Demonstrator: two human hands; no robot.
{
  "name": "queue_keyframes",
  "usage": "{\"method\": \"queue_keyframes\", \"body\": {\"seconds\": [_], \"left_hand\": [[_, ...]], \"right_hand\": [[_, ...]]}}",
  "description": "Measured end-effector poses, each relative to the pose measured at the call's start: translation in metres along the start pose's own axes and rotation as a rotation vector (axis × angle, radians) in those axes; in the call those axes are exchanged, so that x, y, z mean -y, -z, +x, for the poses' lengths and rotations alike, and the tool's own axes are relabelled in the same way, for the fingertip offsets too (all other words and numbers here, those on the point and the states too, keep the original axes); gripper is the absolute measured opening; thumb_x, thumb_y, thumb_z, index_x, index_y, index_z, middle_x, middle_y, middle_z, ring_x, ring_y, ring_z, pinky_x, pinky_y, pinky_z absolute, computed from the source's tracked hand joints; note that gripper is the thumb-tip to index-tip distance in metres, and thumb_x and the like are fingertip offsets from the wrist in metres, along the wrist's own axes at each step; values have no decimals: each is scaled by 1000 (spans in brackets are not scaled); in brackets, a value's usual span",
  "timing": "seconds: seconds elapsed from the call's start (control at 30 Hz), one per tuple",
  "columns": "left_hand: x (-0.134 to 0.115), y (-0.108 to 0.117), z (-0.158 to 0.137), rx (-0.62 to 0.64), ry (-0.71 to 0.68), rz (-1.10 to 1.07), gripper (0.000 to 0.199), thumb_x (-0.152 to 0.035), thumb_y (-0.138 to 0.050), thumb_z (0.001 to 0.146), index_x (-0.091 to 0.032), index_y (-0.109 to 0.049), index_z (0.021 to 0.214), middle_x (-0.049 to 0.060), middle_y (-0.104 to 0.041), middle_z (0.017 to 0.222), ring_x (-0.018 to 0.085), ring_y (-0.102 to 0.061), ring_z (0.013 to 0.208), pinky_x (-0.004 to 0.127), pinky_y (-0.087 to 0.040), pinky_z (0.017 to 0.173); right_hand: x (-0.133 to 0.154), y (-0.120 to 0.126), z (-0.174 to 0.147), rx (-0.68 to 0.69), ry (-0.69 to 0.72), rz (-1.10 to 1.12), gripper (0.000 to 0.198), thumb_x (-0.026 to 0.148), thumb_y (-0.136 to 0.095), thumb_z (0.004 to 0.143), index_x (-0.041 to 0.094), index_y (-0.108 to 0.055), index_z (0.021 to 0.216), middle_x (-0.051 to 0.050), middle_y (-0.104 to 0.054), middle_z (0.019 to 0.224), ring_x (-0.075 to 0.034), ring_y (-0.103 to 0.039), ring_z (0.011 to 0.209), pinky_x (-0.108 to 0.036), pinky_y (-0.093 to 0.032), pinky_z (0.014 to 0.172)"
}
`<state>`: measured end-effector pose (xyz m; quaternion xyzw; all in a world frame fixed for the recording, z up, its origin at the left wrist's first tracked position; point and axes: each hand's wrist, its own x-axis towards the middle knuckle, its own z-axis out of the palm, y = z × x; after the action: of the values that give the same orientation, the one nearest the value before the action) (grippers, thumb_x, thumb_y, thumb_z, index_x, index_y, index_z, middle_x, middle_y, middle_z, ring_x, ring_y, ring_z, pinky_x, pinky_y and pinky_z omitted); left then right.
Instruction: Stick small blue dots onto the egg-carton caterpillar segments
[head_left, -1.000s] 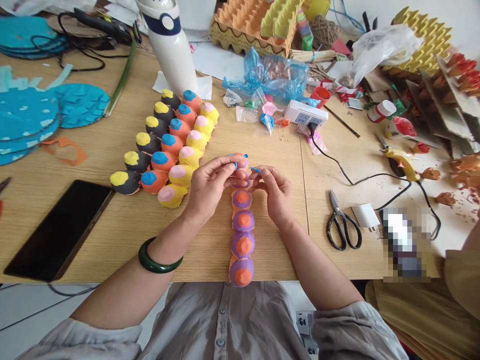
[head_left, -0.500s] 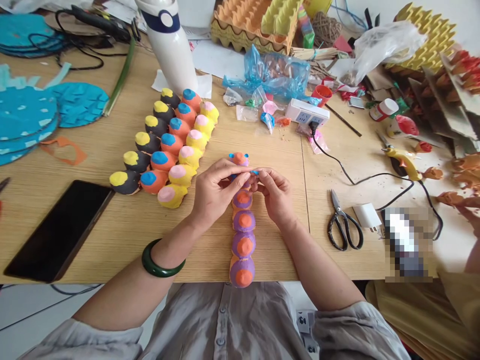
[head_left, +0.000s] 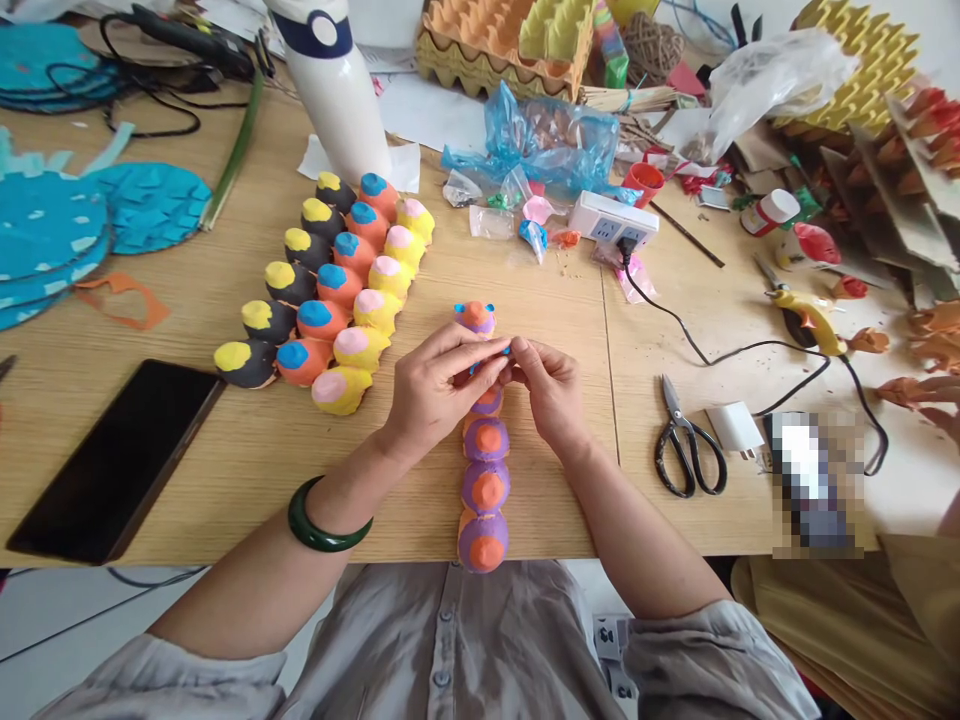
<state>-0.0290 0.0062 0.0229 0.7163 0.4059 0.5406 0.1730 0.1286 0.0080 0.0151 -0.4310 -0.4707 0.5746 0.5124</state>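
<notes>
My left hand (head_left: 435, 388) and my right hand (head_left: 553, 395) meet fingertip to fingertip above a strip of purple-painted egg-carton cups (head_left: 498, 470). Between their fingers a small bit of blue clay (head_left: 507, 350) shows, mostly covered. Each visible cup carries an orange dot (head_left: 487, 438) on top. The farthest cup (head_left: 475, 318) also has two small blue bits at its sides, while my fingers hide part of the cups behind them. To the left lie three more strips: black cups with yellow tops (head_left: 268, 320), orange with blue (head_left: 322, 318) and yellow with pink (head_left: 373, 310).
A phone (head_left: 116, 460) lies left, below a tall white bottle (head_left: 337, 110). Scissors (head_left: 686, 440), a charger (head_left: 733, 430) and a corded yellow glue gun (head_left: 810, 320) are at right. Beyond are a power strip (head_left: 615, 220), a blue plastic bag (head_left: 547, 145) and egg trays (head_left: 502, 45). Someone sits at right.
My fingertips have shifted slightly around the blue clay, which is now more hidden between them. The strips stay in place; the whole view has moved a little.
</notes>
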Motion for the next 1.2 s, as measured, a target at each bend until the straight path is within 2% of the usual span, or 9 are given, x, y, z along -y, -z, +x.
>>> {"method": "queue_keyframes", "body": {"seconds": [0.13, 0.3, 0.43, 0.57, 0.67, 0.8, 0.9, 1.03, 1.2], "left_hand": [[-2, 2, 1, -14, 87, 2, 11, -28, -75, 98, -26, -86, 99, 2, -79, 90, 15, -72, 84, 26, -59, 79], [-4, 4, 4, -11, 275, -148, 15, -34, -74, 98, -24, -83, 91, 2, -77, 85, 15, -70, 78, 26, -57, 72], [-4, 5, 6, 2, 344, -230, 17, -35, -74, 97, -23, -83, 88, 1, -77, 83, 14, -68, 72, 26, -56, 67], [-7, 5, 7, 25, 356, -261, 26, -35, -73, 97, -21, -77, 75, 1, -74, 76, 13, -65, 68, 26, -55, 67], [-9, 5, 6, 63, 406, -331, 34, -38, -72, 98, -20, -73, 69, 1, -70, 74, 12, -63, 67, 27, -54, 66], [-10, 5, 5, 90, 504, -412, 34, -46, -74, 96, -20, -75, 73, 2, -70, 77, 13, -62, 69, 27, -52, 63], [-9, 5, 6, 83, 559, -488, 31, -47, -78, 92, -20, -79, 77, 2, -70, 78, 13, -61, 68, 25, -51, 59], [-9, 5, 6, 71, 660, -593, 27, -44, -83, 87, -19, -81, 81, 1, -68, 78, 8, -51, 57, 21, -42, 48], [-10, 5, 5, 53, 775, -702, 31, -38, -79, 90, -17, -74, 68, -1, -57, 66, 5, -39, 51, 19, -30, 43]], "right_hand": [[3, 1, -1, 12, 31, -60, 50, 68, -72, 92, 21, -73, 74, 1, -68, 69, -13, -63, 66, -29, -59, 69], [6, 3, -4, -4, 163, -74, 35, 58, -76, 93, 30, -77, 114, 0, -73, 92, -13, -65, 72, -31, -63, 68], [7, 2, -7, 42, 272, -182, 23, 46, -77, 95, 32, -80, 113, -3, -71, 102, -17, -67, 88, -31, -64, 71], [4, 1, -7, -1, 325, -220, 16, 37, -76, 96, 32, -81, 110, -1, -67, 93, -16, -65, 83, -30, -64, 69], [1, 1, -5, -45, 308, -202, 14, 38, -76, 96, 31, -82, 106, -1, -66, 89, -15, -64, 79, -29, -63, 65], [0, 2, -3, -50, 261, -101, 11, 39, -78, 94, 31, -82, 100, 0, -68, 94, -13, -65, 75, -29, -64, 64], [-1, 2, -3, -56, 237, -107, 21, 45, -79, 93, 31, -80, 109, -1, -69, 97, -15, -66, 79, -30, -65, 65], [-4, 2, -3, -44, 283, -147, 21, 42, -75, 96, 29, -78, 113, -2, -69, 99, -15, -67, 82, -30, -64, 66], [-3, 3, -4, -45, 368, -271, 14, 34, -73, 98, 31, -79, 111, -3, -69, 99, -16, -67, 84, -30, -65, 67]]}}
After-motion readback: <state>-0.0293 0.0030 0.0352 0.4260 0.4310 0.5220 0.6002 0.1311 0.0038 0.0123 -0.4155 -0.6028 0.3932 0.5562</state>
